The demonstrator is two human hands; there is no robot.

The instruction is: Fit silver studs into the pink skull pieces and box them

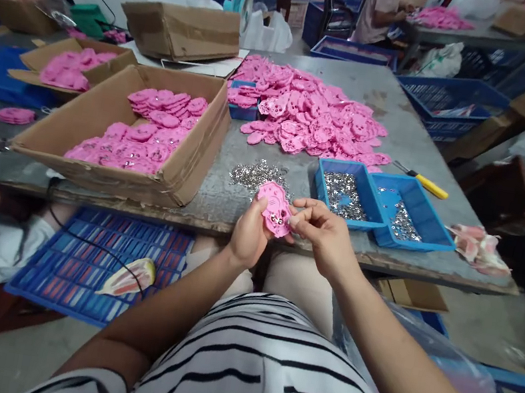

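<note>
Head: pink piece [274, 208] (details blurred) held.

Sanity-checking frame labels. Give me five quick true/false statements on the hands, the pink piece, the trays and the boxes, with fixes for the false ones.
1. The left hand holds a pink piece. True.
2. The right hand rests inside a blue tray. False: its fingertips are at the pink piece, in front of the table edge.
3. Two blue trays holding small silvery parts sit side by side. True.
4. The big cardboard box is empty. False: it holds stacked pink pieces.
5. The yellow-handled tool lies in the cardboard box. False: it lies on the table, behind the trays.
</note>
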